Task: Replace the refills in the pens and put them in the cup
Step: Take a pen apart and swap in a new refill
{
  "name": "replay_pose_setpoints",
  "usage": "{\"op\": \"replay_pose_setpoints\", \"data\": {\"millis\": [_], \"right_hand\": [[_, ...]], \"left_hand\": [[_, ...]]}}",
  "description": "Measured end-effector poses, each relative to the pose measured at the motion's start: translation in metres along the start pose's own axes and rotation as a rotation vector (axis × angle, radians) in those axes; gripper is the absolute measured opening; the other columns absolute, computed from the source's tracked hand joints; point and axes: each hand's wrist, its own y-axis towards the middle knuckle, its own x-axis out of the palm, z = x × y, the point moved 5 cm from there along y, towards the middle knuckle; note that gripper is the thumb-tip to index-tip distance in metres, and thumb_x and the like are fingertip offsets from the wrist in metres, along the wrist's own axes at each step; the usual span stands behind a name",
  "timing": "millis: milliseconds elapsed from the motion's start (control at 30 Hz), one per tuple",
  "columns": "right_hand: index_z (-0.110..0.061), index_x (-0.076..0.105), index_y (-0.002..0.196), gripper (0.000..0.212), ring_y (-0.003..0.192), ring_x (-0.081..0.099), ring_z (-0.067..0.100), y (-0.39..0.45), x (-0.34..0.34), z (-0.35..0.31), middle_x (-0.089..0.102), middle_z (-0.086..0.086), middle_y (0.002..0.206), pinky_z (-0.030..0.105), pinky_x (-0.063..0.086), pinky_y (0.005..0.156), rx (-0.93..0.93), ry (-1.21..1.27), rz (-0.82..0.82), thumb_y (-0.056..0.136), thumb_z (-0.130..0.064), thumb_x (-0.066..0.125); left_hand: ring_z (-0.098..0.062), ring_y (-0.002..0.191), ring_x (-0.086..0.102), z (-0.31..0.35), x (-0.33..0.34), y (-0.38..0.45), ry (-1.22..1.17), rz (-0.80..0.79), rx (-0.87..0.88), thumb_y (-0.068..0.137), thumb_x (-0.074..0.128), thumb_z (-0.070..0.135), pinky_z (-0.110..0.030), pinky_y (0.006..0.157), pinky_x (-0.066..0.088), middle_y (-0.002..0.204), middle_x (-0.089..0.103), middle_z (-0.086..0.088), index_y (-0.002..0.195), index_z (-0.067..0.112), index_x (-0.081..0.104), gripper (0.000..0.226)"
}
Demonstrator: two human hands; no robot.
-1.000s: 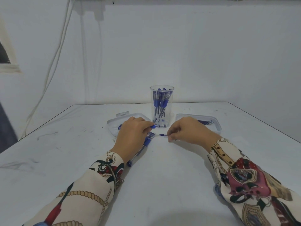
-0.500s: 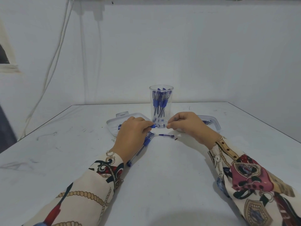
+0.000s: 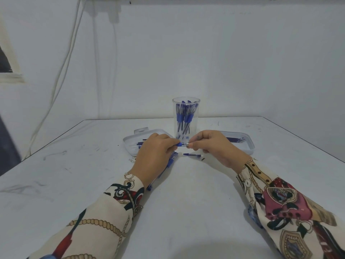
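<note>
My left hand (image 3: pixel 155 153) grips a blue pen (image 3: pixel 181 144) by its barrel, held level just in front of the clear cup (image 3: pixel 186 116). The fingertips of my right hand (image 3: pixel 212 146) pinch the pen's metal tip end. The cup stands upright at the middle of the table and holds several blue pens. A blue pen cap (image 3: pixel 191 155) lies on the table below the hands. Another pen (image 3: pixel 164 169) lies under my left hand, mostly hidden by it.
A white tray (image 3: pixel 130 144) with pen parts lies left of the cup. A second white tray (image 3: pixel 249 144) with several dark refills lies to the right. White cables (image 3: pixel 61 71) hang down the wall at the left. The white table (image 3: pixel 186 212) ends at the wall behind.
My right hand left the cap on the table, rose and moved left to the tip of the pen in my left hand. The left hand stayed in place.
</note>
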Motion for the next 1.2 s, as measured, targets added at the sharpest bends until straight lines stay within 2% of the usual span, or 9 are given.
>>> {"op": "replay_pose_setpoints", "data": {"millis": [333,467,600,800,900,967,1033,1133,1200], "right_hand": [[-0.015,0.071,0.079,0.006,0.067,0.057,0.006,-0.003,0.003,-0.002,0.069,0.007,0.08,0.019,0.037,0.059,-0.009,0.021,-0.012,0.079,-0.009,0.073],[-0.014,0.07,0.081,0.005,0.063,0.057,0.004,-0.003,0.005,-0.003,0.073,0.002,0.078,0.012,0.039,0.054,-0.023,0.03,-0.029,0.086,-0.014,0.068],[-0.013,0.069,0.078,0.019,0.058,0.056,0.004,-0.005,0.007,-0.004,0.07,0.002,0.072,0.006,0.038,0.047,-0.006,-0.013,0.001,0.092,-0.021,0.061],[-0.011,0.062,0.061,0.042,0.044,0.053,0.003,-0.006,0.01,-0.005,0.065,0.005,0.061,0.01,0.037,0.042,0.015,-0.06,0.023,0.097,-0.031,0.053],[-0.008,0.066,0.066,0.05,0.048,0.054,0.007,-0.007,0.011,-0.005,0.066,0.005,0.061,0.01,0.036,0.041,0.05,-0.058,0.005,0.099,-0.041,0.045],[-0.007,0.069,0.08,0.047,0.05,0.053,0.01,-0.006,0.011,-0.003,0.068,0.005,0.062,0.014,0.036,0.043,0.095,-0.028,-0.028,0.099,-0.042,0.043],[-0.009,0.066,0.091,0.028,0.055,0.052,0.013,-0.005,0.01,-0.003,0.068,0.002,0.063,0.017,0.035,0.045,0.107,-0.02,-0.054,0.095,-0.032,0.052],[-0.012,0.063,0.087,0.006,0.057,0.052,0.013,-0.005,0.01,-0.005,0.067,0.0,0.063,0.015,0.035,0.044,0.058,-0.031,-0.072,0.089,-0.018,0.061],[-0.013,0.063,0.079,0.013,0.055,0.052,0.011,-0.006,0.011,-0.005,0.066,0.0,0.063,0.014,0.035,0.043,0.055,-0.04,-0.063,0.091,-0.019,0.06]], "left_hand": [[-0.022,0.091,0.053,0.003,-0.001,-0.001,-0.008,0.016,0.035,0.095,0.051,0.019,-0.026,0.074,0.037,0.106,0.068,-0.005,0.116,0.017,0.066,0.026],[-0.02,0.091,0.053,0.004,-0.003,-0.001,-0.013,0.044,0.04,0.094,0.052,0.019,-0.022,0.074,0.033,0.107,0.068,-0.004,0.116,0.017,0.066,0.026],[-0.021,0.089,0.053,0.005,-0.003,-0.001,-0.015,0.067,0.062,0.093,0.055,0.017,-0.023,0.073,0.033,0.103,0.069,-0.004,0.113,0.017,0.067,0.024],[-0.021,0.075,0.054,0.006,-0.002,0.0,-0.007,0.086,0.131,0.086,0.064,0.01,-0.026,0.063,0.035,0.087,0.07,-0.004,0.103,0.015,0.071,0.02],[-0.021,0.074,0.054,0.005,-0.003,-0.001,0.002,0.104,0.139,0.085,0.064,0.011,-0.026,0.063,0.034,0.085,0.07,-0.002,0.102,0.015,0.072,0.019],[-0.021,0.075,0.054,0.004,-0.003,-0.002,0.003,0.104,0.133,0.086,0.063,0.011,-0.026,0.063,0.035,0.087,0.07,-0.002,0.102,0.016,0.071,0.019],[-0.022,0.076,0.054,0.004,-0.004,-0.001,0.0,0.104,0.135,0.086,0.063,0.011,-0.027,0.064,0.035,0.088,0.07,-0.003,0.103,0.016,0.071,0.019],[-0.022,0.077,0.054,0.004,-0.003,-0.001,0.007,0.103,0.147,0.087,0.063,0.012,-0.026,0.064,0.034,0.089,0.07,-0.003,0.104,0.015,0.071,0.02],[-0.022,0.077,0.054,0.004,-0.003,-0.001,0.012,0.105,0.148,0.087,0.063,0.012,-0.026,0.064,0.034,0.089,0.07,-0.003,0.105,0.015,0.071,0.02]]}}
